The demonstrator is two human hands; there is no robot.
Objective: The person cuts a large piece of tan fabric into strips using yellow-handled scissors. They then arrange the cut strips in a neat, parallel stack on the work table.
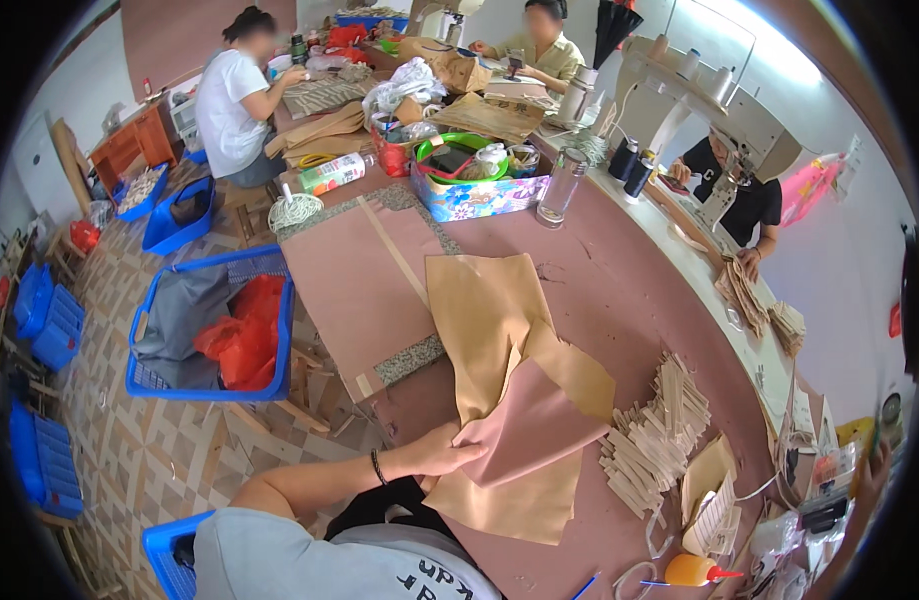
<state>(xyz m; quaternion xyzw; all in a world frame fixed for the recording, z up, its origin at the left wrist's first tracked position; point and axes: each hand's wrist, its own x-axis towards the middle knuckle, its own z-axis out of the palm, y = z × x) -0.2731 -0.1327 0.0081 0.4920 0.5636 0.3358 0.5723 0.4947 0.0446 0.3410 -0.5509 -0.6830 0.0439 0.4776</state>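
My left hand (445, 450) is closed on the near-left edge of a tan leather-like sheet (484, 300), its fingers on a folded flap whose dusty-pink side (529, 425) faces up. The sheet lies creased on the pink-brown worktable, with tan parts spreading out beyond and below the flap. Reaching out at the far right rim, my right hand (872, 470) is dim and partly cut off, so its fingers and anything in them cannot be made out. Right of the sheet lies a pile of narrow tan strips (659, 435).
An orange squeeze bottle (691, 571) lies near the front edge. A glass jar (561, 188) stands beside a flowered box (479, 198). Left of the table is a blue basket (284, 350). A sewing machine (739, 150) and several people are further back.
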